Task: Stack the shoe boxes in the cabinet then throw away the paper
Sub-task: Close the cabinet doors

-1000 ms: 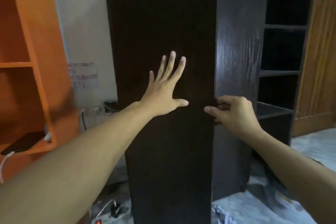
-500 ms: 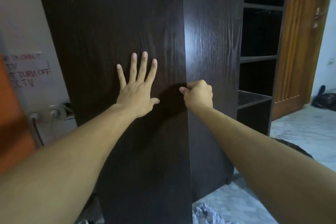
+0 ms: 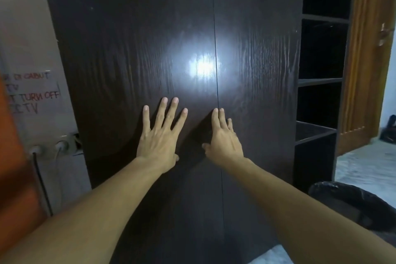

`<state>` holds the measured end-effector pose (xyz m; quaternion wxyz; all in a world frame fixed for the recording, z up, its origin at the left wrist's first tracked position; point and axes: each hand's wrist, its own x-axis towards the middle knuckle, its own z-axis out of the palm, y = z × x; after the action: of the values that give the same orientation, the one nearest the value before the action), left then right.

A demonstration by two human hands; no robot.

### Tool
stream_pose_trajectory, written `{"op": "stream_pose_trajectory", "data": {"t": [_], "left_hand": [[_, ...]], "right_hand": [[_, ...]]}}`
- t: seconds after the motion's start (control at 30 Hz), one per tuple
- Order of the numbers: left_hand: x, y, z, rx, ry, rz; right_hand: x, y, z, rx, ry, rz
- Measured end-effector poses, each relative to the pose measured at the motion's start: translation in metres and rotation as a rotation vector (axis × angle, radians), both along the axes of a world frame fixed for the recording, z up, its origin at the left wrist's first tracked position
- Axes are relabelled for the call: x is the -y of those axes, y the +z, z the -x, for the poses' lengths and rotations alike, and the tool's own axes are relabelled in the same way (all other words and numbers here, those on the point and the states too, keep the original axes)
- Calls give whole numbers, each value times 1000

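A tall dark brown cabinet fills the middle of the view, and its two doors meet at a thin vertical seam. My left hand lies flat on the left door with fingers spread. My right hand presses flat across the seam onto the right door, fingers straight. No shoe boxes and no paper are in sight.
Open dark shelves stand to the right of the doors. A black bag-lined bin sits on the floor at the lower right. A wooden door is further right. On the left wall are a handwritten sign and plugged sockets.
The left cabinet door has swung shut against the right one. My right hand has let go of the door edge and now lies flat. The view has turned square to the cabinet.
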<state>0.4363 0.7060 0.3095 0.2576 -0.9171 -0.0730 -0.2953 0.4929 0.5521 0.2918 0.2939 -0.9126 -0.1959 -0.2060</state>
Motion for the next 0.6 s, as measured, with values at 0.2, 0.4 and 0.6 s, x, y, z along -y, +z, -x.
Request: {"op": "stream_pose_trajectory", "data": {"t": [0.2, 0.4, 0.6], "left_hand": [[0, -6, -2, 9, 19, -13], [22, -13, -1, -65, 22, 113], [73, -53, -3, -259, -70, 174]], "right_hand": [[6, -10, -16, -47, -15, 83], [39, -2, -15, -123, 93, 231], [106, -30, -11, -265, 49, 368]]}}
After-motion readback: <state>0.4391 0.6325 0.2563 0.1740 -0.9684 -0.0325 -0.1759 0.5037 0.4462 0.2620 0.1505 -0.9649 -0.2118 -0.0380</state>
